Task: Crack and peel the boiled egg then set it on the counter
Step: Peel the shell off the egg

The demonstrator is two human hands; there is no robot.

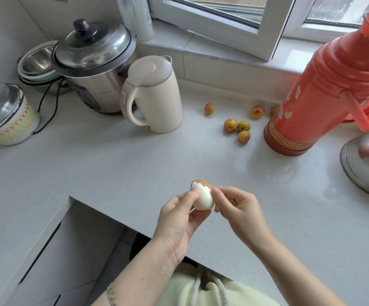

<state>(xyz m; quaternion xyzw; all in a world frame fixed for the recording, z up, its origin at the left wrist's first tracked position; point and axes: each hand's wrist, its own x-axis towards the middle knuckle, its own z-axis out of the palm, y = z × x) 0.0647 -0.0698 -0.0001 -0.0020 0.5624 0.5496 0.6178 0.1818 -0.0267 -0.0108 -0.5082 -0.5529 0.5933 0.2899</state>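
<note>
Well in front of the cream electric kettle (154,96), above the grey counter (112,168), both hands hold a boiled egg (203,198) between them. The left hand (179,217) is closed around its lower white part, thumb across the top, while the right hand (236,208) pinches its side, where brown shell (203,183) clings to the far end.

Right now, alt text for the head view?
Both hands hold a half-peeled egg over the counter: left hand cradles it, right hand pinches the shell. Behind: kettle, flask.
</note>
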